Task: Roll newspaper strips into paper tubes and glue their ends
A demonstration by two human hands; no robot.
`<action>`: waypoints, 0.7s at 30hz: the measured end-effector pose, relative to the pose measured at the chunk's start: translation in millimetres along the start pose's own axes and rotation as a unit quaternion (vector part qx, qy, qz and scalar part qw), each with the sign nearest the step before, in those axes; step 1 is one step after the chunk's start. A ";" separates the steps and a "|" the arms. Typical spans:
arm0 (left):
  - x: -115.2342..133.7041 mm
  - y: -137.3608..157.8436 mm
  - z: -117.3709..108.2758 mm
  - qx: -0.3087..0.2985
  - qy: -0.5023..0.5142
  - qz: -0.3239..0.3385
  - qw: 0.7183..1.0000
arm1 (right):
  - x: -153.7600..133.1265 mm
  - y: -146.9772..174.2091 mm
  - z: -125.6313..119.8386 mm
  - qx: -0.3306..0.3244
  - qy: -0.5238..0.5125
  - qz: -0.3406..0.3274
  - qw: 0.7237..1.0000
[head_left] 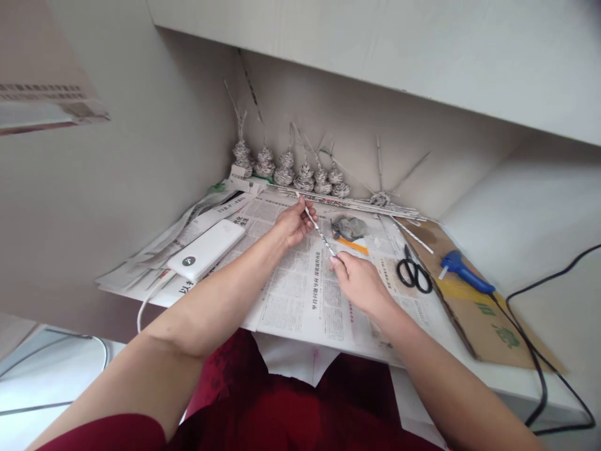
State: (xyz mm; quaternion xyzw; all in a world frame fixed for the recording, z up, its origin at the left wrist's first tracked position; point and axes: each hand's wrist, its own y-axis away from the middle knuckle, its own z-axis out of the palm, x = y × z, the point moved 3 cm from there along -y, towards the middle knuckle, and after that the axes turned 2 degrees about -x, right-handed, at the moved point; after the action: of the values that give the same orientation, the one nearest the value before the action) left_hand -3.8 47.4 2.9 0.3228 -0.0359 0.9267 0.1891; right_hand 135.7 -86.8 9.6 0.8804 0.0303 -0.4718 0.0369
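A thin rolled newspaper stick (321,235) slants between my two hands, above the newspaper-covered table (293,304). My left hand (297,222) is closed around its upper end, and a short tip pokes out past the fingers. At the lower end my right hand (359,279) pinches the stick between thumb and fingers. Just beyond my hands lies a bundle of similar paper sticks (347,203). A crumpled grey cloth-like lump (348,227) rests near my right hand, beside an orange strip (353,245).
Several woven paper gourd shapes (284,168) stand along the back wall, near a woven piece with spokes (379,198). A white power bank (206,249) with a cable lies left. To the right are black scissors (414,275) and a blue glue gun (467,271) on cardboard (498,332).
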 end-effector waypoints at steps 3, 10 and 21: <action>0.9 1.0 1.2 0.003 0.014 -0.020 1.000 | 7.5 -2.9 9.0 -0.113 -0.179 0.057 0.976; -5.2 2.9 3.2 0.001 -0.002 -0.022 1.000 | 15.5 -16.4 11.3 -0.122 -0.216 0.077 0.966; -16.6 7.4 6.3 -0.018 -0.033 -0.049 0.998 | 9.5 -33.3 15.0 -0.171 -0.346 0.110 0.916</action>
State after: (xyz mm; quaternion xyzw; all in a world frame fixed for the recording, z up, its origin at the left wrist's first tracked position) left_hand 9.1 33.9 -1.9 0.3508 -0.0431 0.9043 0.2394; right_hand 125.6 -54.9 -7.8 0.6401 -0.0011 -0.7276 0.2468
